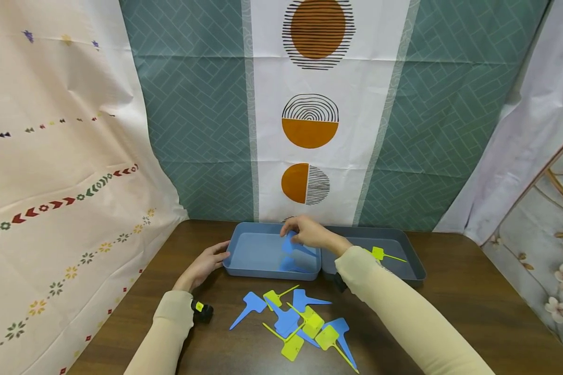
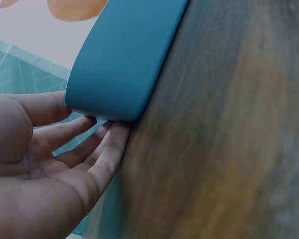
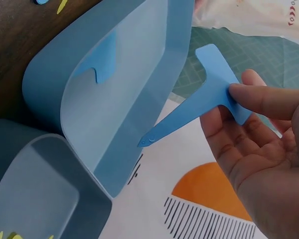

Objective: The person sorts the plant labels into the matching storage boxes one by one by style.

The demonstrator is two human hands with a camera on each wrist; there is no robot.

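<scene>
Over the light blue tray (image 1: 253,252), my right hand (image 1: 308,232) pinches a blue T-shaped plant label (image 3: 212,84) by its broad head, between thumb and fingers. The label's pointed stem slants down toward the tray's rim in the right wrist view. Another blue label (image 3: 104,59) lies inside that tray. At the tray's left end my left hand (image 1: 208,263) rests with extended fingers on the outer wall, thumb at the rim, as the left wrist view shows from close by.
A dark grey-blue tray (image 1: 410,255) stands beside the light one on the right, with a yellow-green label (image 1: 378,253) in it. Several blue labels (image 1: 253,302) and yellow-green labels (image 1: 292,348) lie loosely piled on the brown table (image 1: 141,323) in front. Patterned cloth hangs behind.
</scene>
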